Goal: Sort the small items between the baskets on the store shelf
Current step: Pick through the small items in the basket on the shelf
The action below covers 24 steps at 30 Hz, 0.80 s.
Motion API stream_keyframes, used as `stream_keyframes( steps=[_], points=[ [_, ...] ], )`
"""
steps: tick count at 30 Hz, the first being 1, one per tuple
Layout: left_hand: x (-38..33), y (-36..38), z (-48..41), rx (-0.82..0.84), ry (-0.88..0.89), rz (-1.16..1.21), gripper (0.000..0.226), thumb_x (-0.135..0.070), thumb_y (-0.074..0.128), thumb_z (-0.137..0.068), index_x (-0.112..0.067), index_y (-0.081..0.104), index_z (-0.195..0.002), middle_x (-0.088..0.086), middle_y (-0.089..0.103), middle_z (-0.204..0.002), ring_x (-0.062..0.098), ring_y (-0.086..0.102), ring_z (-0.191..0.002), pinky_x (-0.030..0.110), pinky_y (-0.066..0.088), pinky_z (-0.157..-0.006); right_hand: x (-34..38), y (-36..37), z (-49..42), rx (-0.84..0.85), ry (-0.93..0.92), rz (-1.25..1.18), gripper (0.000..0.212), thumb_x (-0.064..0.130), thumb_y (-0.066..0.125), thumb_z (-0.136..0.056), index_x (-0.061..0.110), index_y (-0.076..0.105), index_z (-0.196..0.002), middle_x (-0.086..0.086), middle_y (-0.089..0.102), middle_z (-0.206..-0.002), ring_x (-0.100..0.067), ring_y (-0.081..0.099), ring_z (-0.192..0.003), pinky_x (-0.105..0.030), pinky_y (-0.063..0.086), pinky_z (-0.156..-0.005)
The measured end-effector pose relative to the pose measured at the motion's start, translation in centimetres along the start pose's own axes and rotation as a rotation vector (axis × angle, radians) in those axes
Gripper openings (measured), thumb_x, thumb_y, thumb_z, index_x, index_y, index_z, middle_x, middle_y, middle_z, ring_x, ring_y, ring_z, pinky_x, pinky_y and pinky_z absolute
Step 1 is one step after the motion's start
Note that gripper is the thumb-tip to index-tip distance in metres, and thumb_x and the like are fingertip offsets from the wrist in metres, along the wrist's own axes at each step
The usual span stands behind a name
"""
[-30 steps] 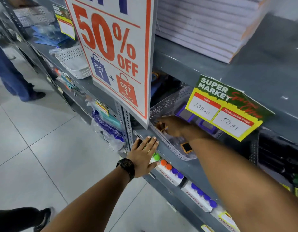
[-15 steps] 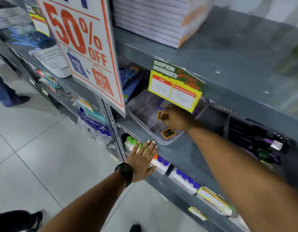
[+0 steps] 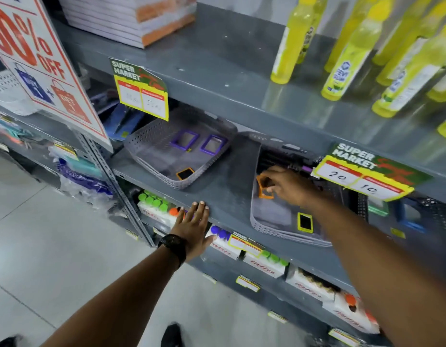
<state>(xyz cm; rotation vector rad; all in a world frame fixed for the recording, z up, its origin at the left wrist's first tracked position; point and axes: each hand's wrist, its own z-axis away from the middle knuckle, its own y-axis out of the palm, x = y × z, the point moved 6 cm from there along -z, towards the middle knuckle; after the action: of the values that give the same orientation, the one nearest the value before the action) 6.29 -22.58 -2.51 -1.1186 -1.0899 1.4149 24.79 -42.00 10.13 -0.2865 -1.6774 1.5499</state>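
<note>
Two grey perforated baskets stand side by side on the middle shelf. The left basket (image 3: 151, 169) holds two purple-framed items (image 3: 184, 139) and one orange-framed item (image 3: 184, 173). The right basket (image 3: 269, 227) holds a yellow-framed item (image 3: 304, 222). My right hand (image 3: 289, 185) is over the right basket, fingers shut on an orange-framed item (image 3: 264, 187) just above its floor. My left hand (image 3: 194, 227) lies flat and open against the shelf's front edge, between the baskets, holding nothing.
Price tags (image 3: 141, 90) hang from the upper shelf edge, one (image 3: 362, 174) right above my right hand. A 50% off sign (image 3: 41, 68) juts out at left. Yellow bottles (image 3: 354, 46) stand on the top shelf; boxed bottles (image 3: 224, 242) fill the shelf below.
My right hand lifted an orange-framed item out of the left basket and carried it right, into the right basket. My left hand slid right along the shelf edge. The view swung right.
</note>
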Motion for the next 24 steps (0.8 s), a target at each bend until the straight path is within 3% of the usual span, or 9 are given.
stream_keyframes(
  steps=[3, 7, 9, 13, 16, 18, 21, 24],
  points=[
    [-0.8, 0.1, -0.3, 0.020, -0.030, 0.005, 0.086, -0.064, 0.030, -0.093, -0.015, -0.006, -0.154, 0.005, -0.008, -0.164, 0.025, -0.010, -0.149, 0.048, -0.003, -0.119, -1.7, 2.2, 1.8, 0.126, -0.027, 0.119, 0.050, -0.008, 0.058, -0.083, 0.024, 0.065, -0.121, 0.004, 0.055, -0.132, -0.021, 0.061, -0.109, -0.034, 0.051, -0.094],
    [-0.9, 0.1, -0.2, 0.007, -0.049, 0.022, 0.085, -0.063, 0.031, -0.094, -0.015, -0.005, -0.154, 0.005, -0.007, -0.164, 0.025, -0.009, -0.149, 0.049, -0.001, -0.120, -2.2, 4.6, 3.3, 0.283, -0.164, 0.343, 0.037, 0.021, 0.055, -0.089, 0.036, 0.062, -0.121, 0.004, 0.055, -0.135, -0.022, 0.058, -0.117, -0.039, 0.050, -0.097],
    [-0.9, 0.0, -0.1, 0.000, -0.053, 0.033, 0.084, -0.063, 0.030, -0.095, -0.016, -0.005, -0.154, 0.004, -0.006, -0.164, 0.025, -0.008, -0.149, 0.050, 0.000, -0.120, -2.2, 5.5, 3.6, 0.304, -0.201, 0.414, 0.044, 0.013, 0.056, -0.089, 0.039, 0.056, -0.124, 0.004, 0.054, -0.134, -0.025, 0.054, -0.119, -0.043, 0.051, -0.093],
    [-0.9, 0.0, 0.0, 0.006, -0.057, 0.017, 0.083, -0.065, 0.027, -0.095, -0.017, -0.007, -0.154, 0.003, -0.008, -0.163, 0.024, -0.009, -0.149, 0.052, 0.001, -0.120, -2.6, 6.5, 3.6, 0.304, -0.214, 0.419, 0.055, 0.003, 0.060, -0.087, 0.038, 0.055, -0.128, 0.008, 0.055, -0.133, -0.028, 0.052, -0.116, -0.038, 0.048, -0.090],
    [-0.8, -0.1, 0.2, 0.004, -0.050, 0.007, 0.083, -0.066, 0.025, -0.095, -0.018, -0.008, -0.154, 0.002, -0.010, -0.163, 0.024, -0.010, -0.149, 0.052, 0.000, -0.120, -2.9, 6.7, 3.5, 0.304, -0.226, 0.417, 0.058, 0.001, 0.061, -0.085, 0.039, 0.058, -0.129, 0.009, 0.059, -0.128, -0.026, 0.053, -0.115, -0.041, 0.050, -0.090],
    [-0.6, -0.1, 0.2, 0.001, -0.046, 0.013, 0.082, -0.066, 0.024, -0.095, -0.019, -0.008, -0.154, 0.002, -0.010, -0.163, 0.023, -0.010, -0.149, 0.053, 0.001, -0.120, -3.2, 6.3, 3.3, 0.290, -0.227, 0.392, 0.065, -0.003, 0.064, -0.082, 0.039, 0.060, -0.131, 0.010, 0.058, -0.136, -0.025, 0.054, -0.116, -0.042, 0.052, -0.089],
    [-0.2, -0.1, 0.1, -0.012, -0.038, 0.023, 0.081, -0.066, 0.024, -0.094, -0.021, -0.007, -0.154, 0.000, -0.007, -0.163, 0.022, -0.008, -0.149, 0.053, -0.001, -0.120, -3.2, 4.8, 2.1, 0.197, -0.191, 0.244, 0.071, -0.004, 0.070, -0.080, 0.033, 0.057, -0.139, 0.006, 0.047, -0.152, -0.022, 0.050, -0.132, -0.038, 0.046, -0.105],
    [0.3, 0.0, 0.0, -0.011, 0.003, 0.006, 0.080, -0.067, 0.023, -0.094, -0.023, -0.003, -0.155, 0.000, -0.003, -0.164, 0.023, -0.004, -0.150, 0.054, -0.002, -0.119, -1.7, 2.2, -0.3, 0.017, -0.173, 0.109, 0.062, 0.002, 0.071, -0.083, 0.025, 0.058, -0.139, -0.001, 0.051, -0.150, -0.022, 0.050, -0.136, -0.028, 0.040, -0.110]
  ],
)
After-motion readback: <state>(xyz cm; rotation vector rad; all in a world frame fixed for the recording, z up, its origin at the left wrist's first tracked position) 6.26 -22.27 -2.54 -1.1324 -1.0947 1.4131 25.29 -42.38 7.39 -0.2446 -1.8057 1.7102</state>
